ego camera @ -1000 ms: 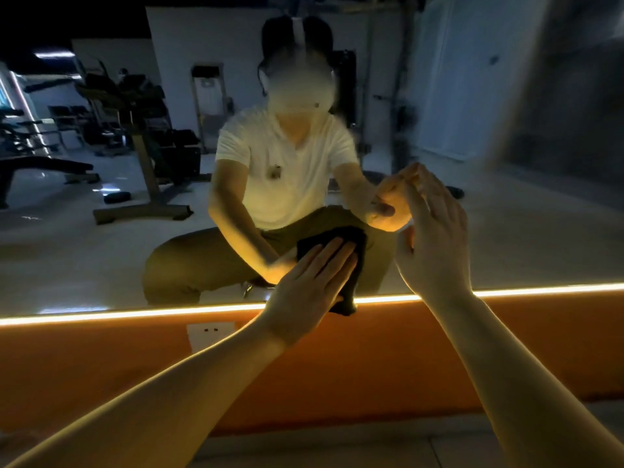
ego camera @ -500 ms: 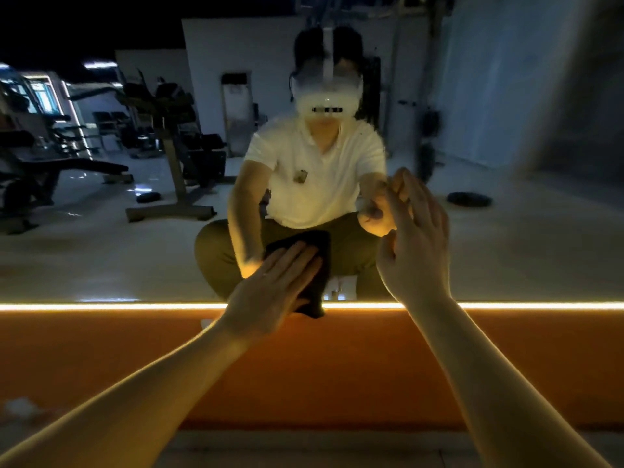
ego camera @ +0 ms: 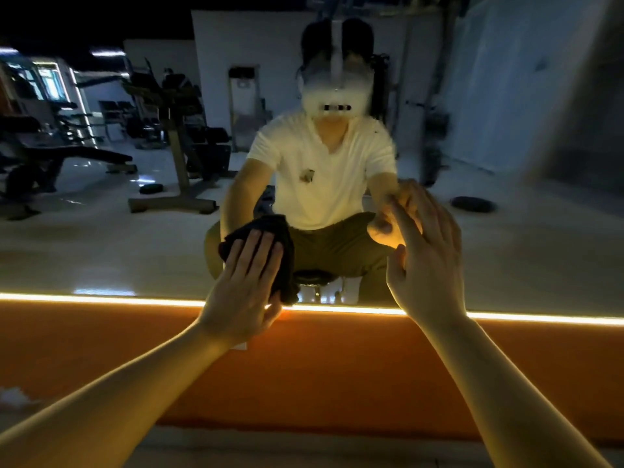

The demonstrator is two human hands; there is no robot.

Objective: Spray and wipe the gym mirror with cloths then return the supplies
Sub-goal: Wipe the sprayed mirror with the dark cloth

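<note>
A large wall mirror (ego camera: 101, 251) fills the upper view, its bottom edge lit by an orange strip. My left hand (ego camera: 244, 285) lies flat with straight fingers on a dark cloth (ego camera: 280, 244), pressing it against the lower glass. My right hand (ego camera: 425, 261) is flat with fingers spread, its fingertips on the mirror to the right of the cloth. It holds nothing. The mirror reflects a crouching person in a white shirt. No spray bottle is in view.
Below the mirror runs a glowing light strip (ego camera: 101, 300) above an orange wall band (ego camera: 337, 366). A white crumpled thing (ego camera: 13, 398) lies low at the far left. Gym benches and machines show only as reflections in the glass.
My left hand has slid the dark cloth leftward and slightly up along the lower glass. My right hand stays flat on the mirror. The view has shifted a little.
</note>
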